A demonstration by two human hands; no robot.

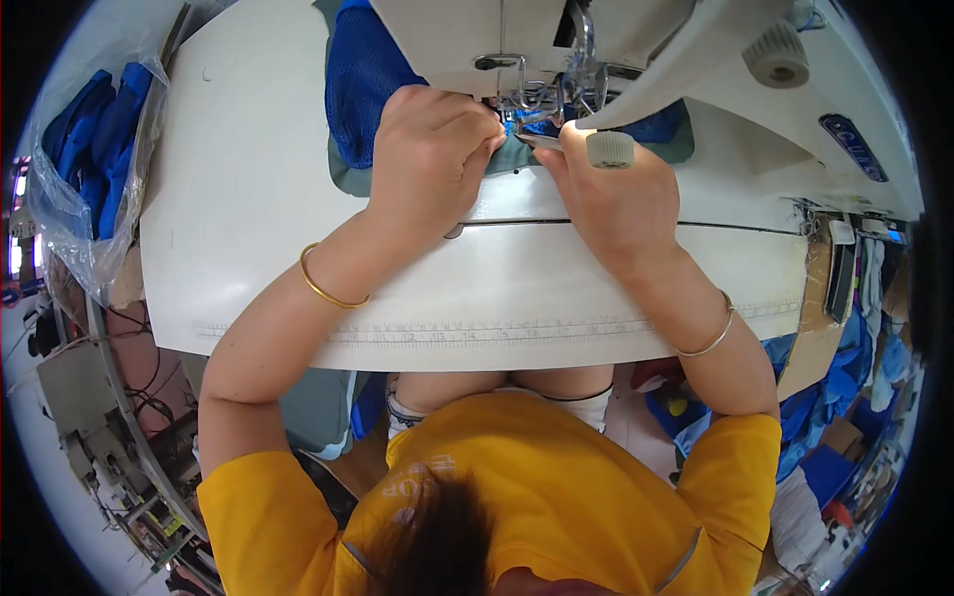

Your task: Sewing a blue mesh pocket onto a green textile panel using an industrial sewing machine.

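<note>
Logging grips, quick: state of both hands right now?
Left hand: closed; whether it pinches anything can't be told.
Right hand: closed, holding a slim metal tool.

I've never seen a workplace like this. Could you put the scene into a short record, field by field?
Left hand: fingers curled at the needle area; grip unclear
Right hand: holds a slim metal tool, exact kind unclear
Machine: white sewing machine
Fabric: blue mesh over grey-green fabric
Surface: white table with a printed ruler strip
Far left: clear plastic bag containing blue pieces
</note>
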